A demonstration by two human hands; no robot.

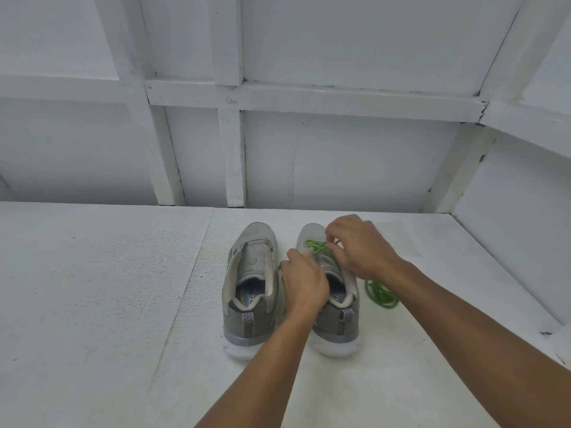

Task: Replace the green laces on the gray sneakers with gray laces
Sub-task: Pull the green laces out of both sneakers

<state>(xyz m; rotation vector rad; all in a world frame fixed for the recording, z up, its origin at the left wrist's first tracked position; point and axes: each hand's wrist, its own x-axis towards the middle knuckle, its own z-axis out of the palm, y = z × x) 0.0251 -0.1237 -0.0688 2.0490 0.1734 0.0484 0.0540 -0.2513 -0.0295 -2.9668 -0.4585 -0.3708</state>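
Two gray sneakers stand side by side, heels toward me. The left sneaker (251,282) has no lace in it. The right sneaker (335,319) still carries a green lace (318,246) across its front eyelets. My left hand (304,282) lies over that shoe's tongue, fingers curled at the lace. My right hand (360,247) reaches over the toe end and pinches the green lace. A loose coil of green lace (380,293) lies on the surface just right of the shoe. No gray laces are in view.
The shoes rest on a white painted surface (108,288). A white panelled wall (309,156) with raised battens rises right behind them, and a side wall (519,248) closes in on the right.
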